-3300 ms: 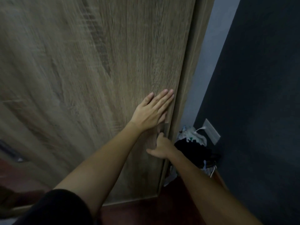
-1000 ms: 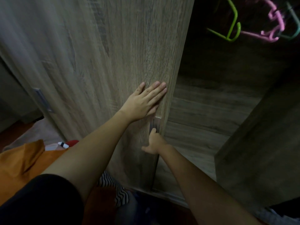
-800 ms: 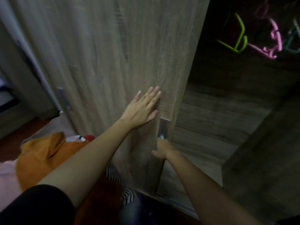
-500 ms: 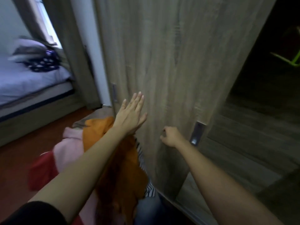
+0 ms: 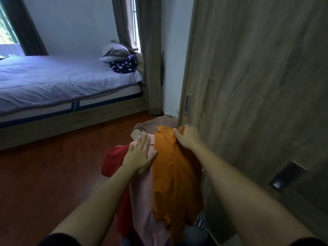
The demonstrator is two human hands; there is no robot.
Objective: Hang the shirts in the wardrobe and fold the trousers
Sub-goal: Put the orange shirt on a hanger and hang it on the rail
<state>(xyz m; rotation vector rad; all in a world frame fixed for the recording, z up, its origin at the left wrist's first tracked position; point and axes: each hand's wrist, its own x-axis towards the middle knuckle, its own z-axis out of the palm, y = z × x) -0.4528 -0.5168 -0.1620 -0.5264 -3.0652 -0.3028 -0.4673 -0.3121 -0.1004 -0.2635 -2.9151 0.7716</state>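
As R grip [image 5: 188, 137] holds, shirt [image 5: 174, 174] lengthwise, collar-far

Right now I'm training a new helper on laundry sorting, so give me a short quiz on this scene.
1. True or false: the right hand grips the orange shirt.
2. The left hand rests flat on: A the pink garment; B the bed; C the door handle.
3. Which colour is the garment at the pile's left edge?
Key: 1 true; 2 A; 3 red.
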